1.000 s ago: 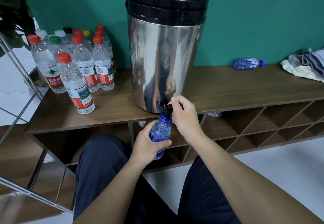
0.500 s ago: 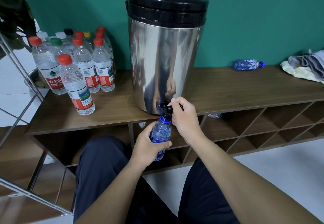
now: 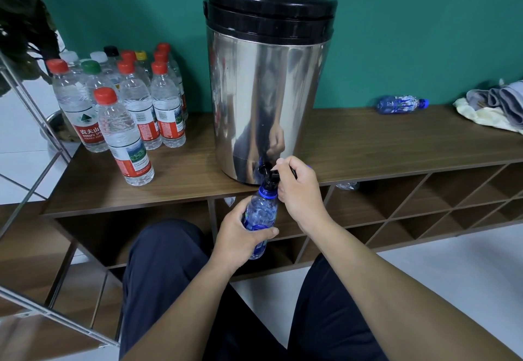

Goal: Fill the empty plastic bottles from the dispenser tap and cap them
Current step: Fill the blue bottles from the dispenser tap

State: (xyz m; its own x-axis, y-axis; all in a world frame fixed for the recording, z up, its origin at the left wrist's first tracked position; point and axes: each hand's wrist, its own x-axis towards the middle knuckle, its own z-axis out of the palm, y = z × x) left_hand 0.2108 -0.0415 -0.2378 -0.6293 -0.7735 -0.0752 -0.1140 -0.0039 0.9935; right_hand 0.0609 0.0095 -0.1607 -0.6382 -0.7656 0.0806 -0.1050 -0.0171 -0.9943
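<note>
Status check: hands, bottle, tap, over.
Left hand grips blue bottle under tap. Right hand holds tap lever. Nothing in the way.

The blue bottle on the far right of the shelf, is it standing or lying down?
Lying down: the blue bottle rests on its side on the shelf, cap pointing right.

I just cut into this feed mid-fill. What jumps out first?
The big steel dispenser with its black lid stands mid-shelf against the green wall. At its base the left hand holds a blue bottle up under the tap, while the right hand works the tap lever. A cluster of capped bottles stands on the shelf to the left.
</note>
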